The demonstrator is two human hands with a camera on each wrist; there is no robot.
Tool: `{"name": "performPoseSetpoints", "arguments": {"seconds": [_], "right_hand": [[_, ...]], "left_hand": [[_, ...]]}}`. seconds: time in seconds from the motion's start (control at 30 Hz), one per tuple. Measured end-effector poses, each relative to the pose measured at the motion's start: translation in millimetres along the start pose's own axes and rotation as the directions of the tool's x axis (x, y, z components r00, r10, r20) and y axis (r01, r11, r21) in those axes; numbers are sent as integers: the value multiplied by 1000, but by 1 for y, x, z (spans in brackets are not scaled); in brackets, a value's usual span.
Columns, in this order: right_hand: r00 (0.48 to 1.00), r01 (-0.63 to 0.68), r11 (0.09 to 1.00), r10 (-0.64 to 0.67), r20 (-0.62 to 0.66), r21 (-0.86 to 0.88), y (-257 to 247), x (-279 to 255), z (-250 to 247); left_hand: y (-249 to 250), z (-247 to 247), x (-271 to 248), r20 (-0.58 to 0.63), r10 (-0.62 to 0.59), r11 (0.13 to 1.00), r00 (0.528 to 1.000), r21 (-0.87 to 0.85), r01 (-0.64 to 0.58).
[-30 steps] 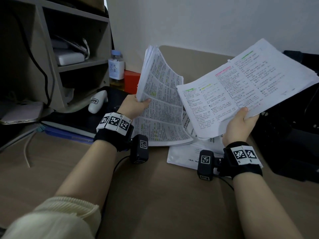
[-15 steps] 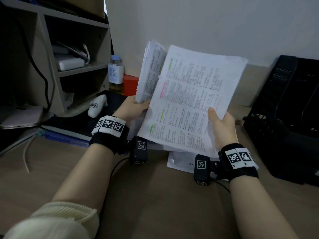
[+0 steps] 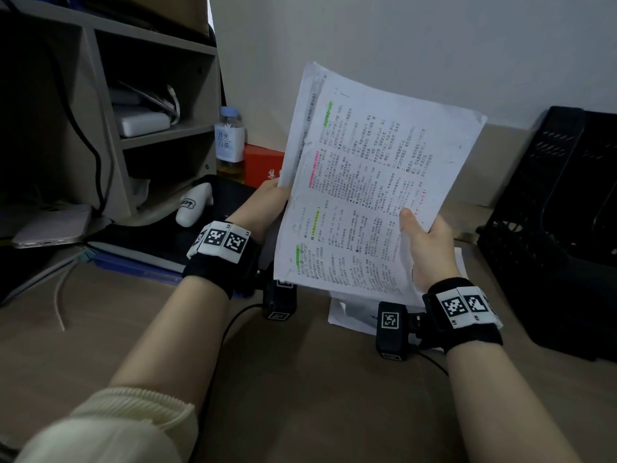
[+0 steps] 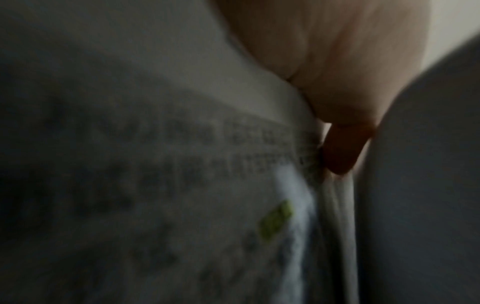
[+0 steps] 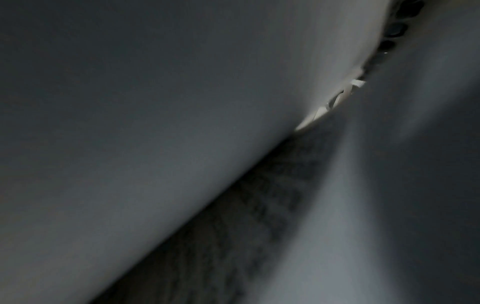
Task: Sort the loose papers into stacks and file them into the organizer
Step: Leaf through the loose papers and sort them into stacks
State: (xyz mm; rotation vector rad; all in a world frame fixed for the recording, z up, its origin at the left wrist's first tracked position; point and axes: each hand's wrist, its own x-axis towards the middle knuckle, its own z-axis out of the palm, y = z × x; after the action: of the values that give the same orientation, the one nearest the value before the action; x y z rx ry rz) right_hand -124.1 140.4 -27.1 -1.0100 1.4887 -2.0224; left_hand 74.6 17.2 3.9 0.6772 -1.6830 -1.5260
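Note:
Both hands hold one stack of printed papers [image 3: 374,182] upright above the desk, pages marked with green and pink highlights. My left hand [image 3: 267,202] grips the stack's left edge, its fingers mostly hidden behind the sheets. My right hand [image 3: 424,242] grips the lower right edge with the thumb on the front page. More white sheets [image 3: 354,315] lie flat on the desk under the stack. The black mesh organizer [image 3: 551,235] stands at the right. The left wrist view shows blurred printed paper [image 4: 182,185] against a finger [image 4: 342,150]. The right wrist view is dark and blurred.
A grey shelf unit [image 3: 110,128] stands at the left with boxes inside. A bottle [image 3: 229,142] and a red box [image 3: 263,165] sit by the wall. A white device [image 3: 193,208], a phone [image 3: 50,228] and a blue folder [image 3: 133,262] lie at the left.
My right hand swung its sheets leftward and laid them onto the bundle in my left hand. The two bundles, held apart a second ago, are now one stack.

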Motion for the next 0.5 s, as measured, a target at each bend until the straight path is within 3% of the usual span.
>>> {"name": "performPoseSetpoints", "arguments": {"seconds": [0.27, 0.4, 0.5], "right_hand": [[985, 111, 994, -111, -132, -7, -3, 0, 0], [969, 170, 984, -176, -173, -51, -6, 0, 2], [962, 198, 980, -187, -198, 38, -9, 1, 3]], "left_hand": [[8, 18, -5, 71, 35, 968, 997, -252, -16], [8, 19, -6, 96, 90, 996, 991, -13, -89], [4, 16, -4, 75, 153, 986, 985, 52, -157]]}}
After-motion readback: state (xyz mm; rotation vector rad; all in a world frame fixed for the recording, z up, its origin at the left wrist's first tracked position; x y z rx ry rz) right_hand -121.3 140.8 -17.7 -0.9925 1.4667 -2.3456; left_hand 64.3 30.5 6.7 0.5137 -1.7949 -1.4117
